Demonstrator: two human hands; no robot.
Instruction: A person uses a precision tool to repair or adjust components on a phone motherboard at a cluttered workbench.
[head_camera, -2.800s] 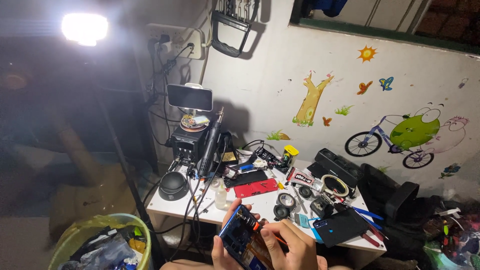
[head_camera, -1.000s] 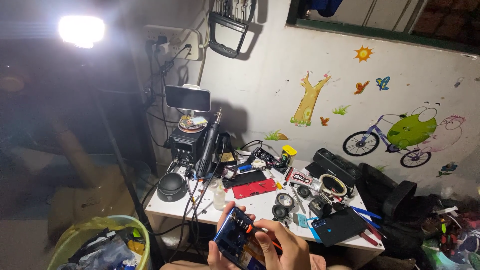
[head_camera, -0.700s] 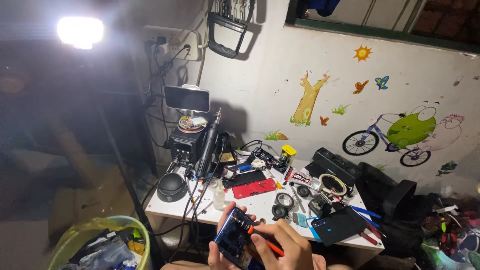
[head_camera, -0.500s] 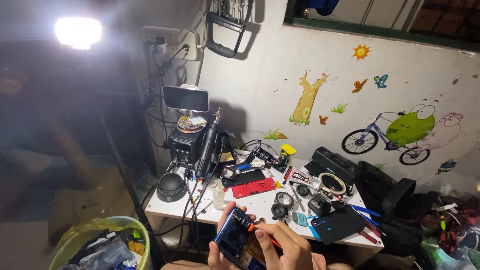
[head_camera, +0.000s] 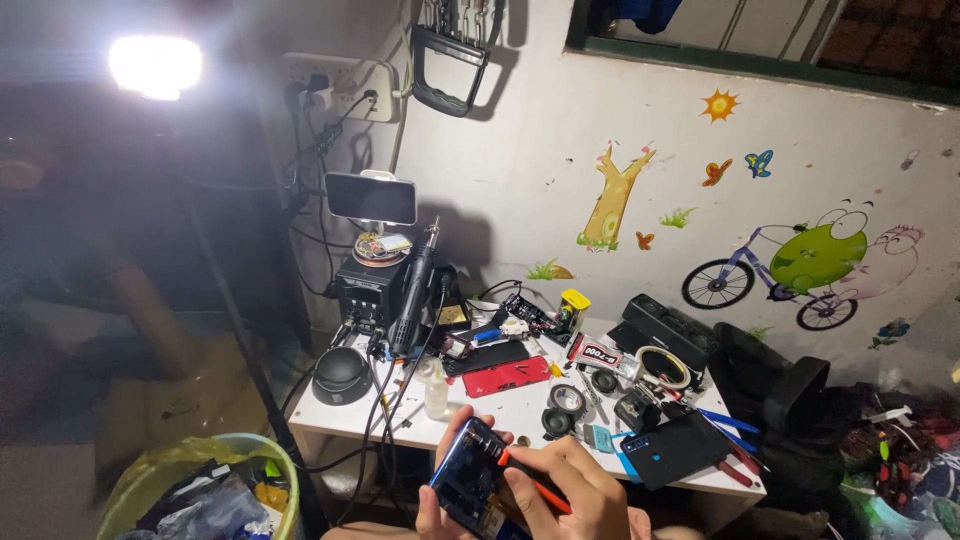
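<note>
While the left hand (head_camera: 445, 510) clasps the blue phone (head_camera: 470, 487) tilted up toward the lamp, the right hand's (head_camera: 570, 490) grip pinches the orange-tipped tool (head_camera: 530, 480) against its back, clear of the cluttered tabletop (head_camera: 520, 412)

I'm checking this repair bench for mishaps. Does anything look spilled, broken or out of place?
No spill shows. The white table is crowded with loose parts and tools. The blue phone, held in the left hand, has its back open, while the right hand works an orange-handled tool on it.
</note>
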